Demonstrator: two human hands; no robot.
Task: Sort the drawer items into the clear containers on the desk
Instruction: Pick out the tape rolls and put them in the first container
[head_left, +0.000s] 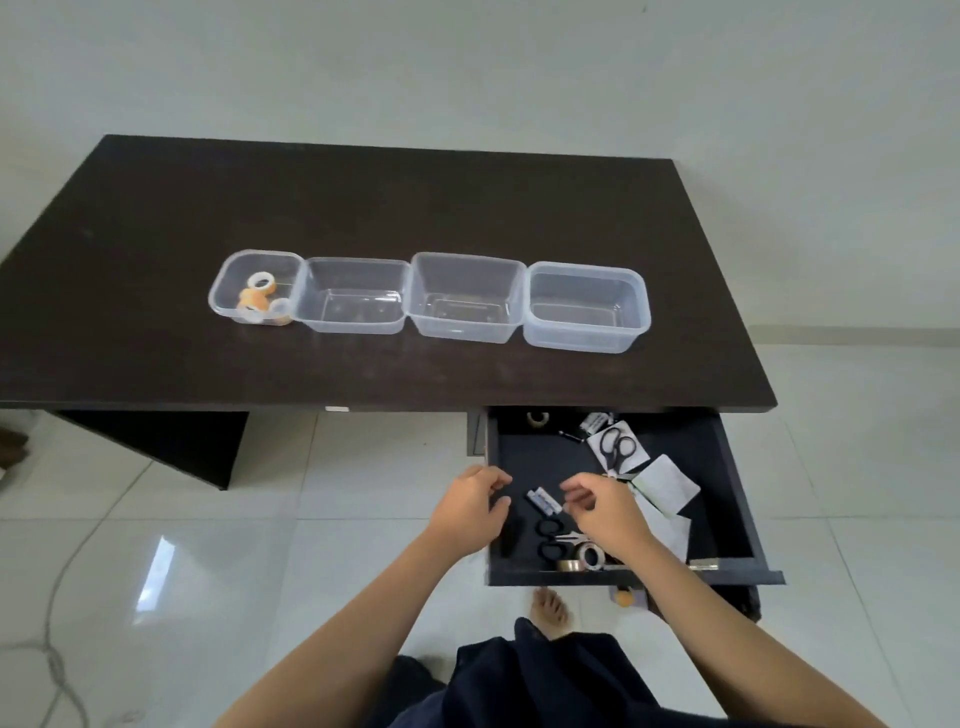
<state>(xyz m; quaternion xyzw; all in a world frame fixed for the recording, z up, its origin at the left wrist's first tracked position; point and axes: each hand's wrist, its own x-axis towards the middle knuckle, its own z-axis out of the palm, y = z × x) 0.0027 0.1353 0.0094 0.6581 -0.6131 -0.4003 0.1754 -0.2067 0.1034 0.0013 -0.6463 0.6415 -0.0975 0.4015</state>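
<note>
Four clear plastic containers sat in a row on the dark brown desk (156, 218), touching side by side. The small one on the left (228, 304) held a few orange and white tape rolls (261, 299). The other three (353, 304) (466, 299) (586, 307) had nothing in them. The dark open drawer (540, 457) stuck out under the desk's right side. In it lay black-handled scissors (550, 538), a packet with black scissors (618, 448), a small white and blue pack (543, 501), white paper packets (666, 486) and tape rolls (584, 558) by the front wall.

Even, soft daylight; window glare on the floor tiles (156, 577); wide-angle bending at edges; slightly soft focus.
</note>
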